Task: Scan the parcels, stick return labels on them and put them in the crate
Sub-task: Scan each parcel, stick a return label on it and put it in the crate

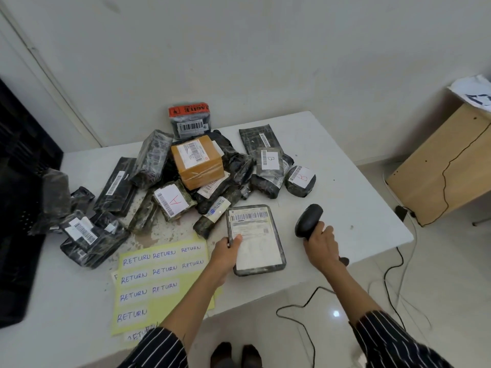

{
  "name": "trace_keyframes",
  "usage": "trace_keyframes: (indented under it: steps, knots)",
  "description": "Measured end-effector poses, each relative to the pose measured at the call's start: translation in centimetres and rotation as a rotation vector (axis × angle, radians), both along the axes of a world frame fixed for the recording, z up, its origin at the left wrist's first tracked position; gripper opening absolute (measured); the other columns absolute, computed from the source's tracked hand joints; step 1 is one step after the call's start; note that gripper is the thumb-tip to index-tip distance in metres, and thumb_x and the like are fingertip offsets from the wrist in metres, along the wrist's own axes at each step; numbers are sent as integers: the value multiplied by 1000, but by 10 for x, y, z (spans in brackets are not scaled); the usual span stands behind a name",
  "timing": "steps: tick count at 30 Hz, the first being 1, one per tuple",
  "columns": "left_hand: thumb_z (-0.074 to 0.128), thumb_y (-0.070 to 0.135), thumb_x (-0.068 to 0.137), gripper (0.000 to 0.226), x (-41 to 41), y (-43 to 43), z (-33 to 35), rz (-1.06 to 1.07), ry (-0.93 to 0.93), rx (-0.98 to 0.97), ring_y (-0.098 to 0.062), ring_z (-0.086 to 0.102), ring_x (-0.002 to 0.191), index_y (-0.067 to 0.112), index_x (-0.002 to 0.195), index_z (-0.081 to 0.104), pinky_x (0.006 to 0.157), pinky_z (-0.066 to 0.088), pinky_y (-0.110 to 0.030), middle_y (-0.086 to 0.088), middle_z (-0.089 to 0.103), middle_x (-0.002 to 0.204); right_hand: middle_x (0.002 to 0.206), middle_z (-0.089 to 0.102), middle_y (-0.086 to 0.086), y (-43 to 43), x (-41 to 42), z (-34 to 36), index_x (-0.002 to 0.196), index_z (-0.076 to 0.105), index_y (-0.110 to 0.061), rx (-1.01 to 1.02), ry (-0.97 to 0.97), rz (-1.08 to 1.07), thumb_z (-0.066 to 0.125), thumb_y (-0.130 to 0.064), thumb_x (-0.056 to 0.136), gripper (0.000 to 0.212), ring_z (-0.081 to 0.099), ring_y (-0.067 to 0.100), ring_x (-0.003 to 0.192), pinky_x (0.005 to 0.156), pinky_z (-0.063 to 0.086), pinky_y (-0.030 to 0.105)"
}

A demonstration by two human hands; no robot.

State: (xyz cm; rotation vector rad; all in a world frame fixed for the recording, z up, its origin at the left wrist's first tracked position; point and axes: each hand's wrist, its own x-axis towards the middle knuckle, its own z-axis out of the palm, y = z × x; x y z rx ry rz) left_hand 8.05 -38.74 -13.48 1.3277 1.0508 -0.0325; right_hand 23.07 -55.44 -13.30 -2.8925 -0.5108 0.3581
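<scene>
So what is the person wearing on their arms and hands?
Both arms have dark sleeves with thin white stripes. The left sleeve and the right sleeve stop partway up the arm, and the forearms below them are bare. The left hand and the right hand wear no gloves, and I see no watch or rings.

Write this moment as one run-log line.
left hand: holds flat parcel | right hand: grips barcode scanner | RETURN label sheets: on table

Parcel heap [196,166] blocking the tabletop's [358,197] middle and far edge, black crate [18,208] walling the left edge, label sheets [159,282] at the near edge, bare lane along the right edge.
</scene>
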Motion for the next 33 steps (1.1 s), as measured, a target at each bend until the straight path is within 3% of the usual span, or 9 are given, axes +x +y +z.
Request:
trace_keyframes:
  steps: [3,6,9,13,17,22,27,31,33]
  knots:
    - [42,41,98,32,2,-6,-5,-43,85,126,-24,56,101,11,107,49,87,49,-39,-8,57,113,74,53,24,0,12,-18,94,44,4,-55,-105,101,88,-11,55,60,54,34,54,44,40,32]
    - [41,38,99,37,7,-11,-1,-91,131,276,-24,54,99,4,111,50,74,43,-29,-10,57,112,62,49,20,-1,21,-36,83,45,1,-46,-104,131,95,-13,34,71,48,30,43,35,38,27]
    - [45,36,98,38,7,-9,2,-155,161,372,-26,56,100,1,111,51,71,42,-28,-12,58,113,75,53,24,1,14,-24,89,52,9,-85,-89,131,91,-14,50,60,54,36,57,45,42,35]
    - [49,34,96,41,-12,3,4,-204,163,462,-24,56,107,7,127,47,83,47,-32,-11,55,120,120,44,27,12,0,-3,132,32,7,-179,-113,-31,66,-22,81,68,48,39,103,87,39,43]
    - [53,26,94,38,-60,31,-2,-334,145,837,-22,46,117,13,129,47,88,42,-31,-7,46,125,104,55,26,36,-50,11,108,55,8,259,-307,73,69,1,66,45,53,40,90,79,41,43]
    - [48,53,88,75,-119,61,-23,-683,352,942,-25,4,146,18,149,22,117,2,-41,-5,3,159,96,55,7,94,-142,8,99,59,-3,572,263,429,51,0,88,14,53,21,85,74,37,23]
    - [18,73,83,79,-139,64,-40,-774,544,957,-29,59,116,17,132,44,102,32,-57,-13,54,134,123,45,13,136,-171,-33,123,51,-1,408,269,510,49,-9,93,32,47,26,111,91,42,30]
    - [37,74,72,79,-137,63,-34,-784,559,957,-32,64,104,24,133,44,80,50,-60,-15,61,124,123,42,11,145,-167,-45,121,51,-1,385,240,487,54,-11,91,31,45,24,110,88,42,29]
    - [45,72,73,85,-134,62,-29,-776,525,1010,-37,50,121,28,144,34,93,40,-65,-20,43,140,119,43,12,145,-167,-47,117,53,0,403,215,501,56,-9,90,29,47,25,107,85,43,29]
